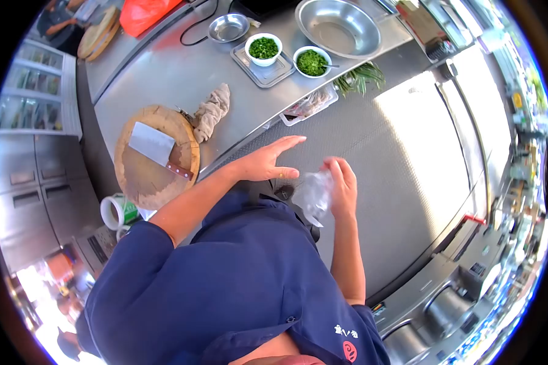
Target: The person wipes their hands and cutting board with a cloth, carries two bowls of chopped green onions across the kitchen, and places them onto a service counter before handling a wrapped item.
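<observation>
My left hand is held out in front of my body with thumb and fingers apart and nothing in it. To its right, my right hand pinches a crumpled clear plastic bag, which hangs between the two hands. A cleaver with a brown handle lies on the round wooden chopping board at the left. Beside the board rests a twisted beige cloth. Farther back, one white bowl of chopped greens sits on a metal scale or tray, and another bowl of greens holds a spoon.
Steel counter with a large metal basin and small metal bowl. Leafy stalks and a white bin are below its edge. Another person's arm shows at upper left. Steel pots stand lower right.
</observation>
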Action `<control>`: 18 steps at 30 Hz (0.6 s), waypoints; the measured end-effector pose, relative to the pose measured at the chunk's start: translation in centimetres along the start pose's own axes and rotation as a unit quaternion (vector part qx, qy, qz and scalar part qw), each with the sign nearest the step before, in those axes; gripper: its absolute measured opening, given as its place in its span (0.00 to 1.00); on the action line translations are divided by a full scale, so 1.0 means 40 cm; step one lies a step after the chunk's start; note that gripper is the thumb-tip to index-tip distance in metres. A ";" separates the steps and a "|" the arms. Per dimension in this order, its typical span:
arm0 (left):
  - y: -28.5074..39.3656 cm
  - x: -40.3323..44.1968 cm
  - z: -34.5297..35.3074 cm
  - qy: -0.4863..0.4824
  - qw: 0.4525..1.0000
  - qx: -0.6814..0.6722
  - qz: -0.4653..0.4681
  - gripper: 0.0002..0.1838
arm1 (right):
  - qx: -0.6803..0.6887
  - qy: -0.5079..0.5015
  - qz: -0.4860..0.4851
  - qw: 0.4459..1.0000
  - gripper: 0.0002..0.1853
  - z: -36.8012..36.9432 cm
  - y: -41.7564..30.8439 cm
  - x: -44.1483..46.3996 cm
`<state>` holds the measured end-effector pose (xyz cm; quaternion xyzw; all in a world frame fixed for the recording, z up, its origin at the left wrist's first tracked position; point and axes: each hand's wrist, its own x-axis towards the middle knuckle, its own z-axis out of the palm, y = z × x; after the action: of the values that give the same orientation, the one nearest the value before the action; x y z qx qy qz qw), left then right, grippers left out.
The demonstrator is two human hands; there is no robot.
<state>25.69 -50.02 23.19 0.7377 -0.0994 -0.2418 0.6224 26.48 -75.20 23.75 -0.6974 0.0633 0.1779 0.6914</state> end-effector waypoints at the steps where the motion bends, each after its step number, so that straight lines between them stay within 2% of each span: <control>1: 0.013 0.031 0.016 0.029 0.998 -0.048 0.012 0.43 | 0.003 0.000 -0.023 1.000 0.12 0.033 -0.025 0.059; 2: 0.010 0.065 0.025 0.047 0.997 -0.055 0.014 0.43 | 0.006 0.000 -0.049 0.999 0.13 0.068 -0.046 0.120; 3: -0.005 0.101 0.031 0.069 0.981 -0.174 0.044 0.43 | -0.001 -0.015 -0.050 0.999 0.13 0.102 -0.056 0.178; 4: -0.013 0.133 0.023 0.085 0.951 -0.289 0.077 0.42 | 0.051 -0.045 -0.061 0.996 0.13 0.134 -0.056 0.234; 6: -0.008 0.155 0.000 0.127 0.937 -0.322 0.053 0.40 | 0.104 -0.074 -0.071 0.989 0.14 0.178 -0.050 0.298; 7: -0.009 0.177 -0.021 0.165 0.920 -0.355 0.029 0.38 | 0.064 -0.112 -0.084 0.988 0.15 0.194 -0.053 0.340; 8: -0.034 0.210 -0.043 0.226 0.892 -0.388 0.050 0.30 | 0.023 -0.146 -0.092 0.985 0.16 0.203 -0.055 0.374; 9: -0.065 0.231 -0.074 0.230 0.888 -0.395 0.049 0.30 | 0.017 -0.150 -0.086 0.985 0.16 0.208 -0.064 0.403; 11: -0.132 0.251 -0.168 0.258 0.878 -0.403 -0.021 0.24 | -0.266 -0.169 -0.171 0.934 0.20 0.215 -0.105 0.464; 13: -0.196 0.255 -0.250 0.297 0.884 -0.349 -0.096 0.19 | -0.266 -0.168 -0.163 0.935 0.21 0.176 -0.133 0.517; 15: -0.346 0.267 -0.320 0.319 0.905 -0.264 -0.102 0.11 | -0.365 -0.213 -0.129 0.897 0.16 0.092 -0.110 0.617; 16: -0.357 0.280 -0.375 0.323 0.901 -0.270 -0.102 0.11 | -0.370 -0.218 -0.128 0.894 0.16 0.056 -0.083 0.674; 18: -0.362 0.290 -0.447 0.316 0.915 -0.034 -0.250 0.10 | -0.269 -0.200 0.076 0.939 0.13 -0.014 -0.013 0.748</control>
<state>42.06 -36.70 8.43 0.7544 0.2986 -0.1476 0.5656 54.55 -71.03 14.19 -0.8004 -0.0740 0.3761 0.4609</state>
